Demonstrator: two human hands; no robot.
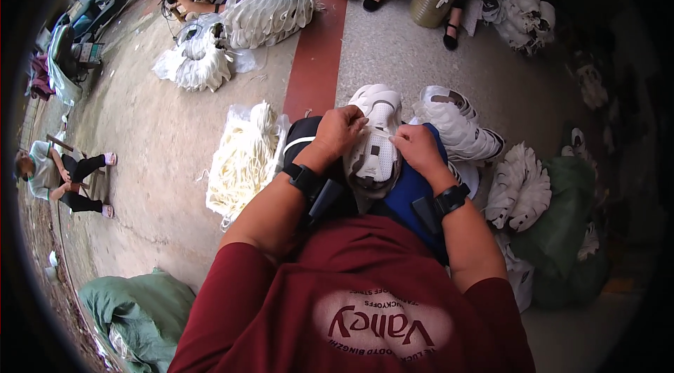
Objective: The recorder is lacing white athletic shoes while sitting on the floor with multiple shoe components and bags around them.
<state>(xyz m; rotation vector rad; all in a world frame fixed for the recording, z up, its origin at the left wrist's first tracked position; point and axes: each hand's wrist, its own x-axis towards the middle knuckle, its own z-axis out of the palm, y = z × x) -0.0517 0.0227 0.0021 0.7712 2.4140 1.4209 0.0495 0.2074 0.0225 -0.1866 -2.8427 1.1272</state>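
White shoe uppers (379, 155) with mesh panels and dark openings lie across my lap, between my knees. My left hand (342, 128) is closed in a pinch at the left edge of the uppers. From the other side my right hand (419, 146) pinches the right edge with thumb and finger. Whether a thin lace runs between the fingertips is too small to tell. A loose bundle of cream-white shoelaces (246, 162) rests on a clear plastic bag beside my left knee. To the right of my knees lies a stack of white shoe uppers (456, 123).
More white uppers (519, 187) lie at the right by a green sack (554, 246). Another green sack (144, 313) stands at lower left. Ahead are ringed bundles of uppers (270, 11) and seated co-workers. One person (53, 173) sits at far left, near parked scooters (77, 57).
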